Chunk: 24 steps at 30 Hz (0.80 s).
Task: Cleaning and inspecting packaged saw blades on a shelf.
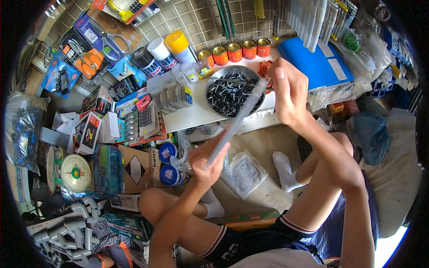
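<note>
Box (308, 58) — flat and blue — lies at two o'clock, the metal bowl (209, 104) at one; your pale strip (237, 123) slants seven to one, your right hand (289, 94) pinching its upper end, your left hand (210, 174) curled around its lower.

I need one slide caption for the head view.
Left hand and right hand hold a long pale rod near a metal bowl.
</note>
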Each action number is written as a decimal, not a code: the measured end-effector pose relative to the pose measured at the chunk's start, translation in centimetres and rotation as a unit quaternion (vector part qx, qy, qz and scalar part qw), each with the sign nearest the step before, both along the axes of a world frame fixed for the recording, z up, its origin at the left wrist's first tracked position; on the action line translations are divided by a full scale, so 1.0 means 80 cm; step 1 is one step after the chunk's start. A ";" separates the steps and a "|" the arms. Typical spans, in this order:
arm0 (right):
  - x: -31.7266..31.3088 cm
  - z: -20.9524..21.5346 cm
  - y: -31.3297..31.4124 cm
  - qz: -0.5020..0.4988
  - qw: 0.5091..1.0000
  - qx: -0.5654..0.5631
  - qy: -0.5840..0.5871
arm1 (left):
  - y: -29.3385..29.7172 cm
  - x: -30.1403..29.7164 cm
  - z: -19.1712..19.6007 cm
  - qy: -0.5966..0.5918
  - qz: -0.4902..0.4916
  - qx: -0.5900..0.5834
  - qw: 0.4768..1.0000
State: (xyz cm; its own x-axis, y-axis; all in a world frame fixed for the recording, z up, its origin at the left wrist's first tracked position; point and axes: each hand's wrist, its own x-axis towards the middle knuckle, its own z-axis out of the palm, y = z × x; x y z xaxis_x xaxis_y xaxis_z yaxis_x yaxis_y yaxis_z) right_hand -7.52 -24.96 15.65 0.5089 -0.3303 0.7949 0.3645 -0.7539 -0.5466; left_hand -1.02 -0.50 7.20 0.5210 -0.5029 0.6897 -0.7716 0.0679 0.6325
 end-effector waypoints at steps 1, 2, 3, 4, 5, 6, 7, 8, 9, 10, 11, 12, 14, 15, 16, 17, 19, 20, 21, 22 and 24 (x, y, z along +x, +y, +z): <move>0.006 -0.001 0.005 0.001 0.999 -0.011 -0.052 | 0.000 -0.008 -0.003 0.025 -0.008 -0.018 0.999; 0.014 -0.001 0.012 0.002 0.994 -0.020 -0.104 | 0.001 -0.016 -0.008 0.049 -0.015 -0.036 0.998; 0.014 0.006 0.013 0.003 0.990 -0.029 -0.136 | -0.006 -0.027 -0.012 0.114 -0.031 -0.080 0.990; 0.015 0.012 0.013 0.005 0.985 -0.038 -0.168 | -0.008 -0.035 -0.013 0.140 -0.048 -0.078 0.986; 0.023 0.007 0.007 0.066 0.976 0.004 -0.209 | -0.009 -0.042 -0.011 0.137 -0.061 -0.062 0.987; 0.021 0.010 0.018 0.078 0.977 0.070 -0.186 | -0.007 -0.046 -0.005 0.129 -0.064 -0.040 0.989; 0.017 0.006 0.019 0.065 0.988 0.060 -0.124 | -0.006 -0.050 -0.003 0.151 -0.051 -0.055 0.986; 0.014 0.002 0.014 0.052 0.996 0.049 -0.061 | 0.000 -0.047 -0.013 0.163 -0.065 -0.036 0.984; 0.016 0.010 0.010 0.057 0.994 -0.005 -0.090 | -0.005 -0.042 -0.014 0.184 -0.097 -0.028 0.978; 0.016 0.010 0.007 0.056 0.994 -0.015 -0.089 | -0.006 -0.038 -0.013 0.205 -0.129 -0.020 0.970; 0.016 0.014 0.006 0.065 0.993 -0.030 -0.096 | -0.007 -0.025 -0.010 0.091 -0.146 0.023 0.985; 0.015 0.016 0.002 0.068 0.992 -0.047 -0.100 | -0.012 -0.017 -0.001 0.058 -0.180 0.064 0.980; 0.014 0.018 -0.001 0.098 0.986 -0.085 -0.103 | -0.017 -0.002 0.011 -0.040 -0.165 0.115 0.979; 0.011 0.024 0.001 0.109 0.985 -0.094 -0.099 | -0.013 0.008 0.015 -0.046 -0.166 0.115 0.978; 0.005 0.030 0.001 0.115 0.983 -0.107 -0.090 | -0.006 0.023 0.016 -0.137 -0.135 0.196 0.962; 0.007 0.026 -0.002 0.136 0.979 -0.111 -0.101 | -0.001 0.037 0.019 -0.227 -0.101 0.271 0.930; -0.003 0.033 0.001 0.158 0.980 -0.097 -0.075 | 0.005 0.044 0.026 -0.142 -0.043 0.173 0.974; -0.007 0.024 0.001 0.152 0.984 -0.085 -0.022 | 0.004 0.040 0.030 -0.107 -0.002 0.109 0.988; -0.003 0.021 0.009 0.137 0.986 -0.097 -0.001 | 0.010 0.041 0.029 -0.069 0.038 0.092 0.993; -0.001 0.023 0.019 0.116 0.988 -0.097 0.003 | 0.010 0.032 0.031 0.076 0.017 0.068 0.995; -0.001 0.020 0.038 0.004 0.983 -0.179 0.048 | 0.016 0.014 0.049 0.367 -0.175 0.007 0.913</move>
State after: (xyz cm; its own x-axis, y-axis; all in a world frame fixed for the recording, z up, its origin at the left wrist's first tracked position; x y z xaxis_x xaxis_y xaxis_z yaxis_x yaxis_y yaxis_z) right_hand -7.63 -21.95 17.24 0.5887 -0.0338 0.8077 0.3305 -0.9018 -0.2786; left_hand 0.08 0.81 11.14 0.6462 -0.7334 0.2109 -0.0708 0.2176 0.9735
